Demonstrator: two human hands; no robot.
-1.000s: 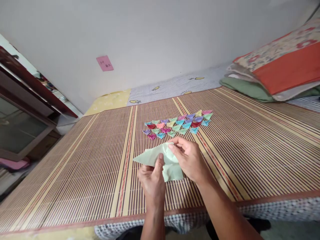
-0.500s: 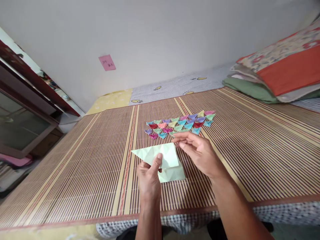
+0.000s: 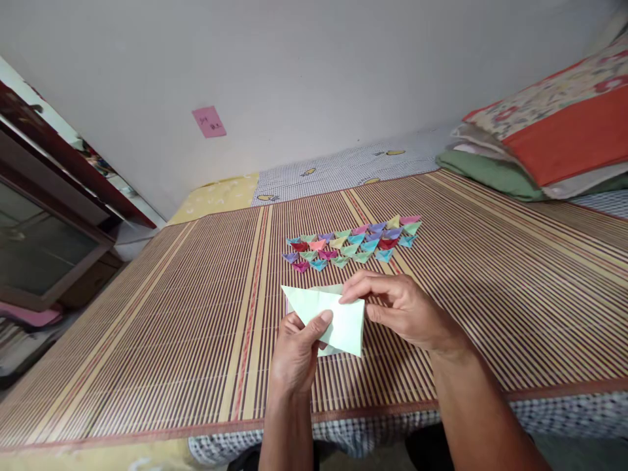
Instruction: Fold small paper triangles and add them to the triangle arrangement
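Note:
A pale green folded paper (image 3: 338,320) is held up above the mat, with one pointed corner toward the upper left. My left hand (image 3: 299,347) grips it from below left, thumb pressed flat on its front and fingers behind. Another layer of the same green shows behind its upper and lower edges. My right hand (image 3: 402,307) is at the upper right corner, its fingers bent over the top edge and its thumb beside the right edge. Beyond the hands, small folded paper boats (image 3: 350,250) in many colours lie in several rows.
A striped bamboo mat (image 3: 196,314) covers the bed. Folded cloths and an orange floral cushion (image 3: 564,144) are piled at the far right. On the wall behind hangs a pink note (image 3: 209,122). A cabinet (image 3: 49,229) stands at the left.
The green paper has turned clockwise and shifted slightly right, its right end now lower. My right hand has moved down and right, with its fingers now overlapping the paper's upper edge.

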